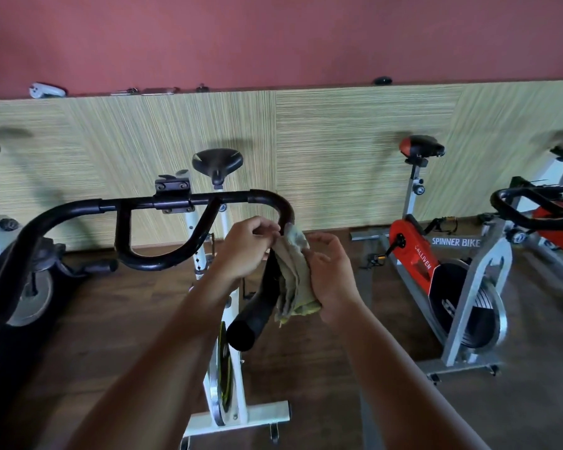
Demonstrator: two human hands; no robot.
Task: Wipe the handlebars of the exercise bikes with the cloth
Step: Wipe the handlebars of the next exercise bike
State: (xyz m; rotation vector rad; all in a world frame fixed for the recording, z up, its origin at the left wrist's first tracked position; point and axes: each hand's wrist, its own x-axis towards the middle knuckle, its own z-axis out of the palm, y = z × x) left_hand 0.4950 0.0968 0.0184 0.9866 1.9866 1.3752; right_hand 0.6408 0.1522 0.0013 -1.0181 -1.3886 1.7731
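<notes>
The work is on the white bike in the centre, at the right arm of its black handlebar (234,198). This arm bends down from the top bar and runs toward 6 o'clock, ending in the thick grip (246,326). The cloth (294,280), a folded greenish-beige rag, lies along this arm just right of the centre of the view. The left hand (247,241) has its fingers curled and pinches the upper edge of the cloth beside the bend of the bar. The right hand (332,280) comes from 5 o'clock and its curled fingers hold the lower folds against the bar. I judge that the step in hand is to arrange the cloth around this arm, so the wiping stroke on it is about to be made. The next move calls for closing the cloth fully around the tube and sliding it down to the grip with steady pressure, so that it does not slip off. After that, the left side of the bar, at 9 o'clock, needs the same. The red bike (413,254) stands at 3 o'clock, and another black handlebar (498,204) shows at 2 o'clock.
</notes>
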